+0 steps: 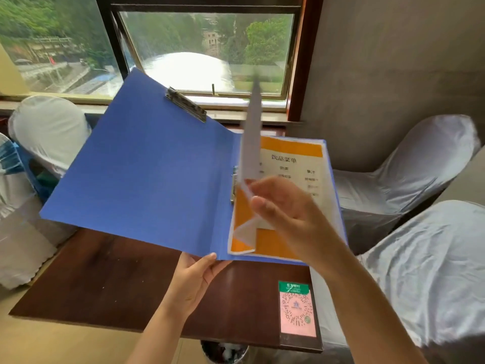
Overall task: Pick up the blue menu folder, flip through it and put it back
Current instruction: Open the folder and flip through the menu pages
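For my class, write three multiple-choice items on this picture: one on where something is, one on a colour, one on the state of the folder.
1. Where is the QR code card?
A. on the table's near right corner
B. on the windowsill
C. inside the folder

2. What colour borders the menu page?
A. green
B. orange
C. red

3. The blue menu folder is
A. shut on the table
B. open, held up
C. on a chair

Key: 1 A, it lies on the dark table; 2 B, an orange band tops the page; 3 B, the left hand holds its lower edge while the right hand lifts a sheet.

blue menu folder (147, 164) open, tilted above table, one pg upright mid-flip.
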`<state>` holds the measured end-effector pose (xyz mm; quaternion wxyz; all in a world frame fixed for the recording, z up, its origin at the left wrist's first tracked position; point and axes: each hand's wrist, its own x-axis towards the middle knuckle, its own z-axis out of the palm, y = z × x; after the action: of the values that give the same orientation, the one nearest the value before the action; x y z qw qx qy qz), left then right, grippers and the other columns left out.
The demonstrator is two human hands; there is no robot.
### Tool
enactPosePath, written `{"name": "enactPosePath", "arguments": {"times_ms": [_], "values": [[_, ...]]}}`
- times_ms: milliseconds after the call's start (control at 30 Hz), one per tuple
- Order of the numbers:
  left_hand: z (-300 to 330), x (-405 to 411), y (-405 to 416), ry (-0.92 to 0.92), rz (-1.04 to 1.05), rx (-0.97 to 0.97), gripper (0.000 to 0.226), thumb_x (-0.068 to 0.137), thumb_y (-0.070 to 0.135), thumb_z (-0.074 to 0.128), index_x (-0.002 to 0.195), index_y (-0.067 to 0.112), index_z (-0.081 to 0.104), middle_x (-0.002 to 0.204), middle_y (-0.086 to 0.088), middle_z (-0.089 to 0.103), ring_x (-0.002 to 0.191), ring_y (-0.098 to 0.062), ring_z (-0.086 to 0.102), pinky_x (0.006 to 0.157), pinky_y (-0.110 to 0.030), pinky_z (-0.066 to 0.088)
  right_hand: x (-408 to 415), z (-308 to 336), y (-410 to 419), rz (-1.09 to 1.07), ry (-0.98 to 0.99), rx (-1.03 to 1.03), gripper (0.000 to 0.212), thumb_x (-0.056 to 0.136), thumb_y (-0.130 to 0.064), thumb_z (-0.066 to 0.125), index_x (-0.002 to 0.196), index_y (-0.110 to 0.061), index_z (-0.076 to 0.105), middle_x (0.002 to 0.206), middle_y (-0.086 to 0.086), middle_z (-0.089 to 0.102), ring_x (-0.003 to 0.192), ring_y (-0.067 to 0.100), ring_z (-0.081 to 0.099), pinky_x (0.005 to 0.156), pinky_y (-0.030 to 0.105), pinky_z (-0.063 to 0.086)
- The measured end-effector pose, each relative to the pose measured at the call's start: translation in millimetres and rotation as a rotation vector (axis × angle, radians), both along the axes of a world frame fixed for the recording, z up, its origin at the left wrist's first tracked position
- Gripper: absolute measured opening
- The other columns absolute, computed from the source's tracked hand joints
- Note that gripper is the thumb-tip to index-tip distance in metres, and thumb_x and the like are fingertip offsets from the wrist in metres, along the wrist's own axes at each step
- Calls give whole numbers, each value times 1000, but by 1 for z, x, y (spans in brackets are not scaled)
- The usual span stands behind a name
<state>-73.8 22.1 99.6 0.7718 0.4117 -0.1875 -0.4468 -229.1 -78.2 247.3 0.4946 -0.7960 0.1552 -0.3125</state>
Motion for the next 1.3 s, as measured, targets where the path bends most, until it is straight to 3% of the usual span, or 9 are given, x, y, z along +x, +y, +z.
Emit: {"name": "enactPosePath", "arguments": {"times_ms": [67, 167, 467, 600, 733, 867, 1000, 1167, 1300], "values": [[1, -4, 0, 2, -35, -17, 48, 83, -12, 48, 125, 11, 48, 107, -14, 69, 96, -30, 68, 71, -33, 58, 9, -7, 0, 27, -41, 20, 27, 91, -30, 40, 112, -29, 56, 117, -5, 61, 110, 9, 59, 89, 31, 53], [5, -8, 3, 31, -81, -71, 49, 77, -10, 51, 122, 9, 45, 97, -10, 74, 94, -31, 69, 70, -33, 58, 12, -28, -14, -363, 92, -166, 33, 94, -24, 46, 127, -22, 47, 129, -3, 54, 119, 7, 49, 97, 18, 40], [12, -12, 1, 74, -128, -175, 55, 78, -5, 59, 129, 14, 49, 117, -15, 66, 108, -35, 62, 82, -40, 55, 44, -69, 3, -327, 444, -617, 33, 91, -25, 51, 123, -24, 51, 142, 0, 46, 135, 19, 33, 114, 44, 10], [7, -6, 4, 110, -86, -145, 54, 78, -12, 51, 126, 15, 50, 113, -14, 69, 104, -35, 64, 77, -39, 57, 28, -61, -4, -310, 328, -560, 36, 89, -18, 55, 125, -22, 53, 138, 1, 52, 130, 16, 43, 114, 44, 17], [5, 0, 8, 145, -59, -118, 48, 74, -11, 52, 114, 15, 52, 94, -10, 74, 92, -31, 70, 68, -34, 59, -13, -56, -26, -639, 332, -580, 57, 79, -21, 70, 131, -20, 47, 141, 15, 45, 131, 31, 39, 105, 58, 33], [5, 6, 10, 148, -32, -133, 45, 73, -12, 51, 107, 16, 57, 92, -7, 75, 91, -29, 70, 68, -34, 59, -65, -53, -56, -628, 509, -84, 82, 78, -30, 70, 141, -36, 19, 151, 9, 24, 135, 32, 28, 104, 55, 34], [4, 11, 9, 165, -25, -145, 45, 72, -13, 51, 104, 18, 58, 92, -7, 74, 90, -28, 70, 67, -34, 59, -96, -50, -65, -239, 292, 340, 68, 75, -22, 66, 128, -50, 36, 136, 0, 47, 119, 23, 53, 88, 45, 54], [3, 12, 7, 183, -24, -148, 46, 71, -12, 51, 105, 19, 58, 91, -6, 74, 91, -27, 70, 67, -34, 59, -96, -52, -65, -345, 177, 151, 29, 77, -14, 67, 94, -37, 66, 104, -3, 68, 97, 18, 64, 69, 15, 56], [4, 13, 7, 176, -31, -158, 48, 72, -12, 50, 107, 21, 58, 94, -5, 74, 93, -27, 70, 68, -35, 59, -90, -54, -65, -450, 159, 18, 15, 79, -13, 68, 77, -28, 67, 81, 5, 69, 79, 24, 65, 59, 12, 50]]}}
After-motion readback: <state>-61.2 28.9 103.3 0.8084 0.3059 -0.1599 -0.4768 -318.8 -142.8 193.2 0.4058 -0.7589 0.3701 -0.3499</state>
